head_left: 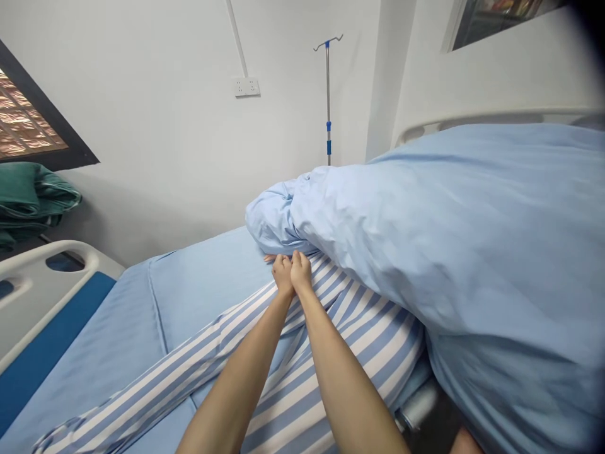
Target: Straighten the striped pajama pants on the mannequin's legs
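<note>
My left hand (pixel 282 272) and my right hand (pixel 301 271) are side by side and touching, both closed into fists. They rest over striped blue-and-white trousers (pixel 340 328), right at the lower edge of a light blue quilt (pixel 406 246). What the fingers hold, if anything, is hidden. Just left of my left hand, a bit of skin (pixel 269 258) peeks out under the quilt; I cannot tell whose it is. One striped trouser leg stretches toward the lower left across the blue bed sheet (pixel 203 271). The quilt is bunched up to the right.
A bed end board (pixel 101 257) stands at left, with green folded cloth (pixel 33 195) behind it. An IV pole (pixel 328 94) is by the wall, right of a socket (pixel 246 87). At the near side, a metal bed rail part (pixel 418 407) shows under the quilt.
</note>
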Motion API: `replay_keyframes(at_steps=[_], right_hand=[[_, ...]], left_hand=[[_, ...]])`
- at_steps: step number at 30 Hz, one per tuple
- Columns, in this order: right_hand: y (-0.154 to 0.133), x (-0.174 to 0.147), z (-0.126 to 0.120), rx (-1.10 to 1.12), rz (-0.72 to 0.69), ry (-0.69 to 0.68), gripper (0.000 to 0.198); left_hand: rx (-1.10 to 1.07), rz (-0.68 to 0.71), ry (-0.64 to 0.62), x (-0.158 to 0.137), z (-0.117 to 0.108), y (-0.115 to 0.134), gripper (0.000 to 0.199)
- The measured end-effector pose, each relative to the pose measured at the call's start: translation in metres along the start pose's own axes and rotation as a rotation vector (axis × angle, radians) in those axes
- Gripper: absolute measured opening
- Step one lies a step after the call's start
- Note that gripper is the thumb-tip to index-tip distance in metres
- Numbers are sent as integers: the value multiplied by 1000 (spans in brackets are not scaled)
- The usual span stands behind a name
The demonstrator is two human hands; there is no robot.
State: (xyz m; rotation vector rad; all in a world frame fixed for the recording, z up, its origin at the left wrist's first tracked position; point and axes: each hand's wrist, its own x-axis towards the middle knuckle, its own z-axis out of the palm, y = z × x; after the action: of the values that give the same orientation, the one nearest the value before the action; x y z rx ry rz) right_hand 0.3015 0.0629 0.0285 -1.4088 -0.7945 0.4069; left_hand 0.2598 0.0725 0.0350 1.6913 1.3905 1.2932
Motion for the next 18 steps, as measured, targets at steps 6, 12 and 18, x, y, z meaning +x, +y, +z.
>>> replay_keyframes(at_steps=[6,12,18], right_hand=[[-23,19,-10,-243,-327,-200,32],[2,28,-18,-244,-316,-311,35],[11,26,-16,-272,-337,-305,37]], left_hand=[[62,24,14,1,3,-2,16],[85,27,5,0,8,-7,19],[75,27,13,10,1,4,20]])
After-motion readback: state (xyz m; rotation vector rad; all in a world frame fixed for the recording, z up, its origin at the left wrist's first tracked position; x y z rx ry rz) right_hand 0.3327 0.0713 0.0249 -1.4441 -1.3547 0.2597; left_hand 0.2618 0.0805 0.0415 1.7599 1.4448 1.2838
